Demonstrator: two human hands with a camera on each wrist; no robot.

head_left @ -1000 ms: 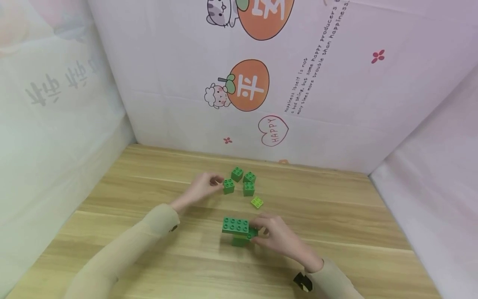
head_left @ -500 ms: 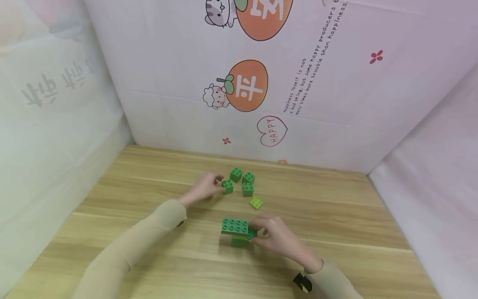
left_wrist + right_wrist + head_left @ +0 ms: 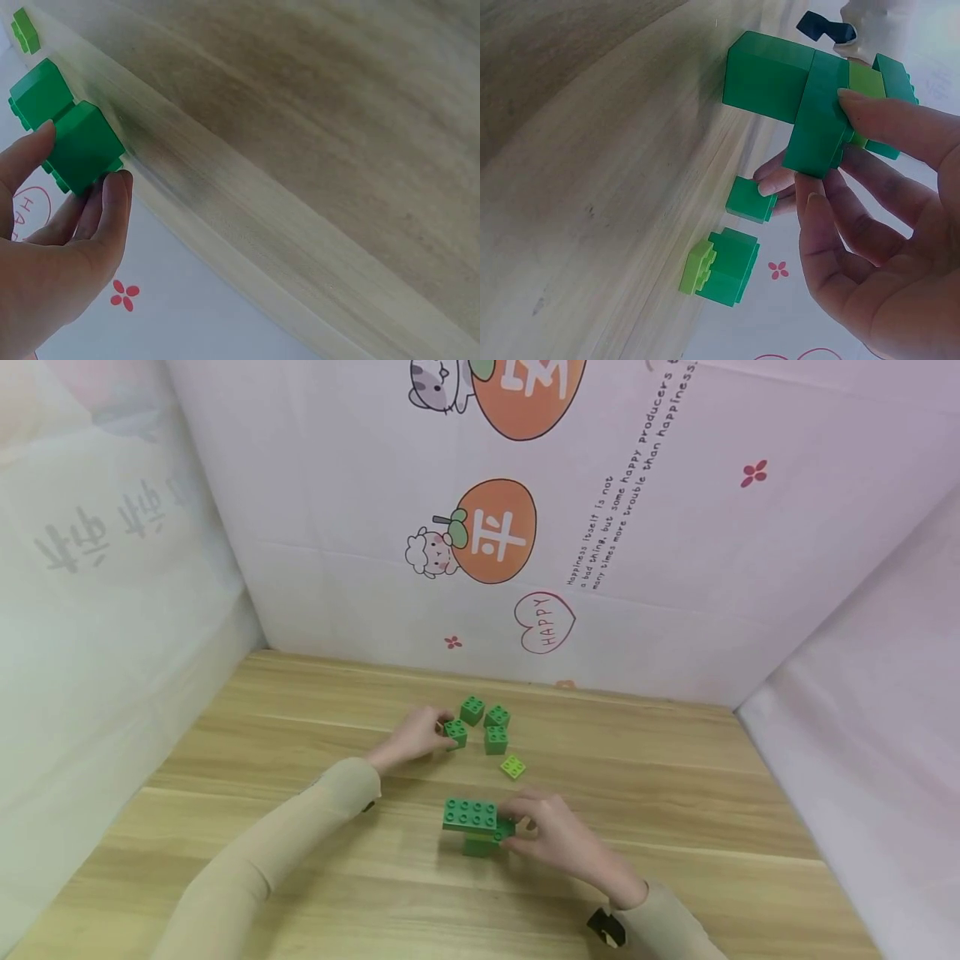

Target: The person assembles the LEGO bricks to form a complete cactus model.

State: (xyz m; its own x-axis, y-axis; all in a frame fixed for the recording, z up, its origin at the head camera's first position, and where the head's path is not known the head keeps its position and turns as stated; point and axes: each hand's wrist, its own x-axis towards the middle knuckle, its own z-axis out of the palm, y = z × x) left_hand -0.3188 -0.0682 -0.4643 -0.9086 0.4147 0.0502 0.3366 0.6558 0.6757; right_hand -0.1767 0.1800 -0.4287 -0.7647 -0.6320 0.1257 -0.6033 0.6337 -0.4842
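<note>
While right hand (image 3: 551,832) pinches stack (image 3: 476,846) from its 3 o'clock, left hand (image 3: 416,737) clamps fingers on green block (image 3: 457,732), 12 o'clock of stack. Tight grab could knock neighbour block (image 3: 472,712) at 1 o'clock; overhanging top brick (image 3: 470,815) might tip stack if right-hand pinch loosens.

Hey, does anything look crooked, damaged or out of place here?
No damage or spill shows. The brick stack in the right hand looks lopsided: in the head view its top plate juts left past the base. The printed HAPPY heart lies sideways.
</note>
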